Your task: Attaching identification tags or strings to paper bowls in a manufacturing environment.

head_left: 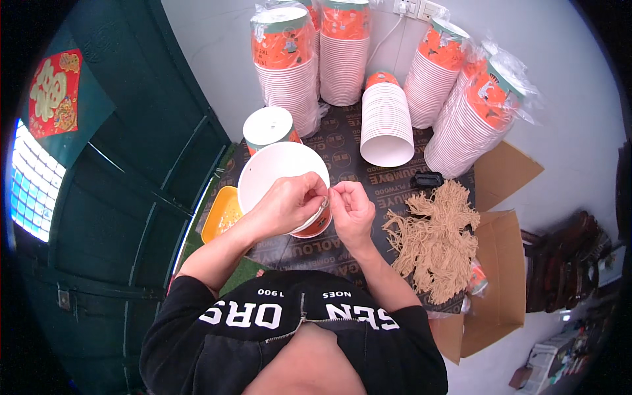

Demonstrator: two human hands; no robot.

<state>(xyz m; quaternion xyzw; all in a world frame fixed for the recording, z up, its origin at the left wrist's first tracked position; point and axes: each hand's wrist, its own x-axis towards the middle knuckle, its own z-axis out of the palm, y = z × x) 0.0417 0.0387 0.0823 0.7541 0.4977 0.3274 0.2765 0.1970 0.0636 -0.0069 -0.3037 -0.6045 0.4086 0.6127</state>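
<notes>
A white-lined paper bucket [276,158] with an orange printed outside stands tilted in front of me, its mouth turned up. A small dark hole shows in its inner wall on the left. At its right rim my left hand [293,199] is closed in a pinch, the wrist lying across the bucket's near edge. Just beside it, my right hand [353,209] is pinched too, fingertips almost meeting the left ones. Something small and shiny shows between the fingers, too little to name. Behind this bucket sits another bucket [268,126], white end up.
Wrapped bucket stacks [289,85] stand along the wall, and one unwrapped stack [387,125] lies with its mouth toward me. Tan cords [438,240] are heaped at right by a black object [428,179]. A yellow tray [212,220] holds small bits. A cardboard box [503,276] stands beyond the table.
</notes>
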